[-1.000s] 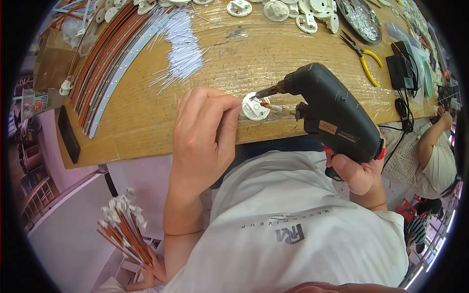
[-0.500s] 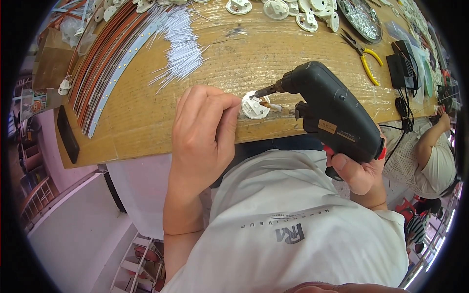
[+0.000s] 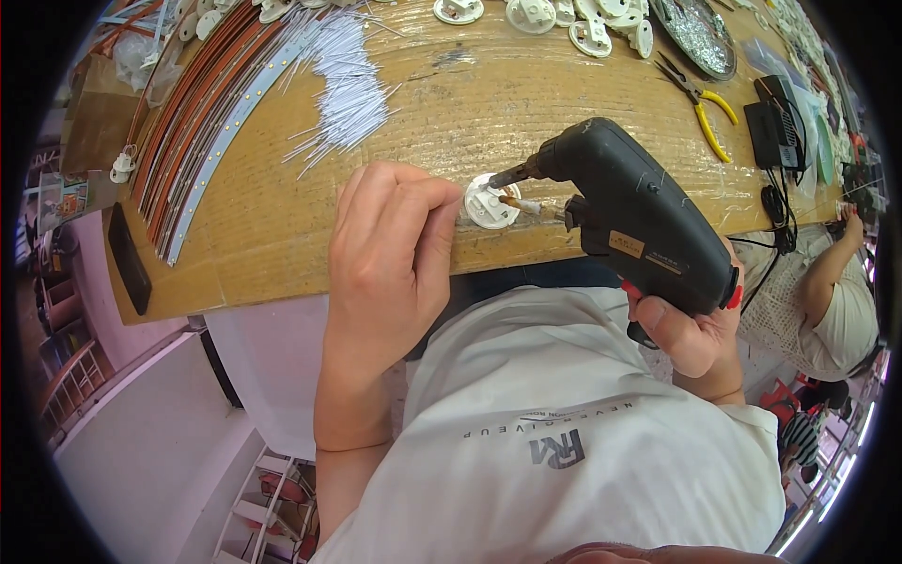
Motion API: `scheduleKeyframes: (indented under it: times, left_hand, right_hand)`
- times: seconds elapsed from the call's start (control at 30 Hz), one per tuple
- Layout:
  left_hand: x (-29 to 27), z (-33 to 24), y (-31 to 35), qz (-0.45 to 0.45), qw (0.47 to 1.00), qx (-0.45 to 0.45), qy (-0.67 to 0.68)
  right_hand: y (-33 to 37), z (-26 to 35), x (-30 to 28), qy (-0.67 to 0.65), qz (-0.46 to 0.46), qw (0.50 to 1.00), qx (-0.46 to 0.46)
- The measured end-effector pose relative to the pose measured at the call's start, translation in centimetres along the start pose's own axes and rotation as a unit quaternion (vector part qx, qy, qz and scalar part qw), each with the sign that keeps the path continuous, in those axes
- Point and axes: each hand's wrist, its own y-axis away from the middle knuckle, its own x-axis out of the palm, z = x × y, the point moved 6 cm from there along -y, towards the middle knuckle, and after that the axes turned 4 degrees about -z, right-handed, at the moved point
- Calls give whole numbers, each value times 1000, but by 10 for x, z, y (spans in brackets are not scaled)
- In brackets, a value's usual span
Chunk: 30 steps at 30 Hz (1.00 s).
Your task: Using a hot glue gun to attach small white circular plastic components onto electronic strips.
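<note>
A small round white plastic part lies near the front edge of the wooden workbench. My left hand rests on the bench with its fingertips pressing the part's left side. In my right hand is a black cordless electric screwdriver, gripped by the handle. Its bit points left and touches the top of the white part. Thin wires stick out of the part toward the right, under the tool.
A pile of thin white wires and long curved strips lie at the left. More white round parts, a tray of screws, yellow-handled pliers and a black charger lie further back. Another person sits at the right.
The hands and the tool have stayed in place. A bundle of sticks held by someone at the lower left one second ago is gone from view.
</note>
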Motion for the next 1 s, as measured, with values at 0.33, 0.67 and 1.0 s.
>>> scheduleKeyframes:
  times: [0.33,0.67,1.0]
  left_hand:
    - [0,0,-1,6,1000,3,3]
    - [0,0,-1,4,1000,12,4]
    - [0,0,0,9,1000,15,3]
  right_hand:
    - [-2,1,2,-26,-18,999,28]
    - [-1,2,2,-23,-5,1000,6]
    - [2,1,1,-44,-11,998,40]
